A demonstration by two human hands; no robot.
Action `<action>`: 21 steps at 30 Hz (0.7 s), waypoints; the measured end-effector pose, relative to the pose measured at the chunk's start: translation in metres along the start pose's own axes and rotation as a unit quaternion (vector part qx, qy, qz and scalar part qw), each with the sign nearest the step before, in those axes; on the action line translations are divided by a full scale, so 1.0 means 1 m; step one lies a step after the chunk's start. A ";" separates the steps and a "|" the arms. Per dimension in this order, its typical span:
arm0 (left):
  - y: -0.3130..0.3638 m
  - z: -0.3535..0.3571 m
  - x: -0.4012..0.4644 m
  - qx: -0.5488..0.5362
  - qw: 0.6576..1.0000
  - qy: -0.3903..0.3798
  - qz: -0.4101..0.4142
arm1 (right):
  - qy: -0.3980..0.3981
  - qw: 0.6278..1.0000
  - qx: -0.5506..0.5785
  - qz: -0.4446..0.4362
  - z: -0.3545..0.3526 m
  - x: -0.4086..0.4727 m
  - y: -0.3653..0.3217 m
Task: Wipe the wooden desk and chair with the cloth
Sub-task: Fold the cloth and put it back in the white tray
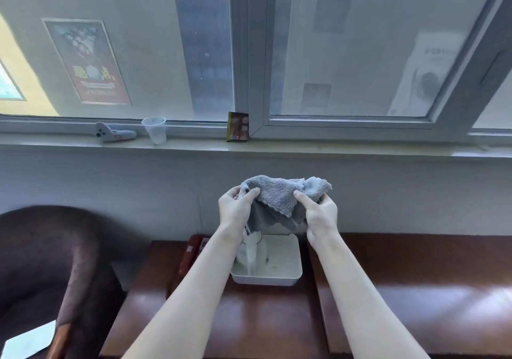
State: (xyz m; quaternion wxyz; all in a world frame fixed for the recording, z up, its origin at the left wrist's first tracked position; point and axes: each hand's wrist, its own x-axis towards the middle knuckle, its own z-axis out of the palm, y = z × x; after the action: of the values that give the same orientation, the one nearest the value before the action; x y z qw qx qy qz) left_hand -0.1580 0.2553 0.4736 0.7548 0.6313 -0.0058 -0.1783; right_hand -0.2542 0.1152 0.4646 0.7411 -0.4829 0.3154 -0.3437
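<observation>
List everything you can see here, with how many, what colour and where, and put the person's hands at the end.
cloth: one, grey, held up above the basin
basin: one, white, on the desk, water streaming into it from the cloth
desk: one, dark reddish wood, along the wall
chair: one, dark brown, left of the desk
red object: one, on the desk left of the basin, unclear what
plastic cup: one, clear, on the windowsill
remote-like device: one, white, on the sill left of the cup
packet: one, brown, upright against the window frame
left hand: one, grips the cloth
right hand: one, grips the cloth
</observation>
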 end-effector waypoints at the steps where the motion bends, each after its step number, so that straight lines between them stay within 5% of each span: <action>1: -0.007 0.007 0.015 -0.006 1.000 0.004 -0.007 | 0.002 1.000 -0.013 -0.002 0.001 0.017 0.006; 21: -0.153 0.064 0.200 0.102 0.992 0.009 -0.080 | 0.130 0.975 -0.180 0.016 -0.012 0.182 0.154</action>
State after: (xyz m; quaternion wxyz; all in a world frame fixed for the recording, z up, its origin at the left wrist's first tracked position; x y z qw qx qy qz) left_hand -0.0257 0.1178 0.2971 0.6699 0.7049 0.0339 -0.2309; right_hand -0.1294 0.0072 0.2924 0.6002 -0.5541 0.4736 -0.3293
